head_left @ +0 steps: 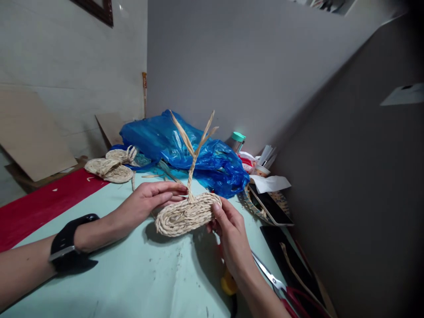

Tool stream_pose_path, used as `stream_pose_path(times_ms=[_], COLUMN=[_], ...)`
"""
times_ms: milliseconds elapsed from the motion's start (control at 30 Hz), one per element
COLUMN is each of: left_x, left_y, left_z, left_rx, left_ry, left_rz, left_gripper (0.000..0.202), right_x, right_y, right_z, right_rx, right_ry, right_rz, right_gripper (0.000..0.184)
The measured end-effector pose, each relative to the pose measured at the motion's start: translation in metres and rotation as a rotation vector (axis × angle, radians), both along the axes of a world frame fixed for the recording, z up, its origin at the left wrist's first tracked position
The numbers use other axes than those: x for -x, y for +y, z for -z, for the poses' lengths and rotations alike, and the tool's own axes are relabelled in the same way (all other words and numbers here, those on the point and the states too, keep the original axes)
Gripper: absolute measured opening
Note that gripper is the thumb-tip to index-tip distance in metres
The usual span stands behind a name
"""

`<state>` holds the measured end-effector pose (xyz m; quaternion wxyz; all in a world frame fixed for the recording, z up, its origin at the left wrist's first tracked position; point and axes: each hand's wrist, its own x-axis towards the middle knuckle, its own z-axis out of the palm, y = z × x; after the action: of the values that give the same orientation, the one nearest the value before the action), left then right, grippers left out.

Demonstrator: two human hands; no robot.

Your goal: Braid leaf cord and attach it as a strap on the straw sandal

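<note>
A coiled oval straw sole (185, 215), made of braided strands, is held tilted above the table. My right hand (229, 225) grips its right end, with the thumb on the front face and the fingers behind. From the sole's far edge a short straw braid (191, 174) stands up and splits into loose strands at the top. My left hand (155, 198) reaches in from the left, its fingers stretched out and their tips at the base of the braid. The lower fingers are partly behind the sole.
Straw slippers (112, 168) lie at the back left beside a red sheet (56, 205). A blue plastic bag (155, 134) fills the back. Red-handled scissors (274, 280), a yellow-handled tool (228, 283) and a basket (247, 199) are on the right, near the grey wall (347, 168).
</note>
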<state>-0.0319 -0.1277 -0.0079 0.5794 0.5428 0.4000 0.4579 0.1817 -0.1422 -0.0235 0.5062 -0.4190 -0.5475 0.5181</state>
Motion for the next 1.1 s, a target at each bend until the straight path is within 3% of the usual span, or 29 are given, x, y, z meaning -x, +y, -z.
stream_pose_path(times_ms=[133,233,367,433,500,567,633,700,833,1000,1100], left_x=[-0.005,-0.007,-0.005,-0.003,-0.003,-0.003,-0.004,-0.003,-0.001,-0.003,-0.004], left_y=[-0.006,-0.007,-0.007,-0.010,-0.013,-0.015,-0.016,-0.017,-0.016,-0.016,-0.016], left_z=[-0.002,0.002,0.004,0.002,0.000,0.000,0.000,0.001,0.003,0.001,0.001], left_rx=[0.102,0.050,-0.145,-0.262,-0.377,-0.482,-0.551,-0.579,-0.537,-0.387,-0.279], left_ry=[-0.069,0.011,0.290,0.489,0.641,0.720,0.737,0.740,0.752,0.632,0.543], left_rz=[0.163,0.201,0.066,-0.034,-0.060,-0.029,-0.018,-0.028,-0.040,-0.009,0.002], left_gripper=[0.038,0.039,0.028,0.027,0.029,0.032,0.034,0.034,0.032,0.030,0.028], right_x=[0.004,0.003,-0.004,-0.008,-0.008,-0.006,-0.004,-0.002,-0.004,-0.010,-0.013], right_y=[-0.003,-0.007,-0.006,-0.003,-0.001,-0.002,-0.009,-0.018,-0.035,-0.049,-0.050], right_z=[-0.001,-0.004,-0.017,-0.027,-0.038,-0.047,-0.054,-0.059,-0.055,-0.044,-0.040], right_rx=[-0.005,-0.057,-0.159,-0.192,-0.123,0.013,0.120,0.144,0.113,0.274,0.354], right_ry=[-0.046,-0.198,-0.351,-0.266,-0.056,0.138,0.170,0.094,0.027,0.055,0.011], right_rz=[-0.005,-0.006,0.168,0.245,0.175,-0.017,-0.181,-0.234,-0.241,-0.286,-0.379], right_gripper=[0.024,0.025,0.031,0.029,0.026,0.025,0.028,0.028,0.012,0.040,0.029])
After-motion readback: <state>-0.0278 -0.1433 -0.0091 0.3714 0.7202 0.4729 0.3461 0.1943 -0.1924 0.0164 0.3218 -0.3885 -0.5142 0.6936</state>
